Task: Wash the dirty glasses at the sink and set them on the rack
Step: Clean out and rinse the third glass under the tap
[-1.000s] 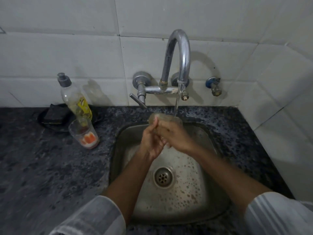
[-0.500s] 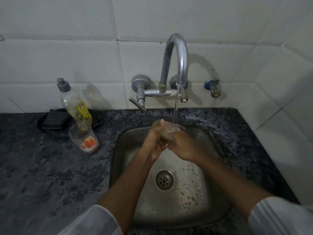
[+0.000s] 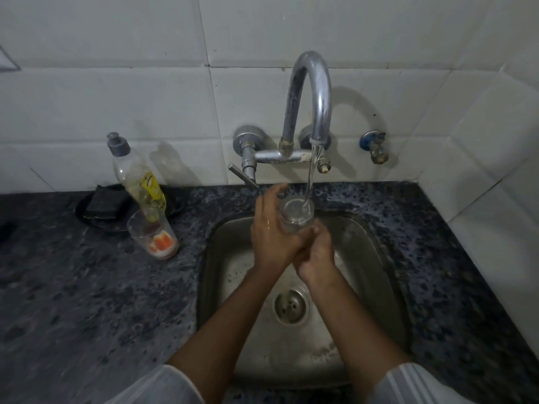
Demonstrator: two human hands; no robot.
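A clear glass (image 3: 296, 212) stands upright over the steel sink (image 3: 379, 258), its mouth under the running stream from the curved tap (image 3: 316, 94). My left hand (image 3: 271, 234) wraps round the glass's left side, thumb at its rim. My right hand (image 3: 316, 253) grips the glass from below, at its base. Water falls into the glass. A second glass (image 3: 153, 236) with an orange print stands on the dark counter left of the sink.
A dish-soap bottle (image 3: 135, 176) stands behind the printed glass, beside a dark sponge (image 3: 102, 202) on a black dish. The tap lever (image 3: 240, 174) juts out left of the hands. White tiled walls close in the back and the right side.
The glass has turned from tilted and covered by both hands to upright with its mouth under the stream. My right hand slid down to its base.
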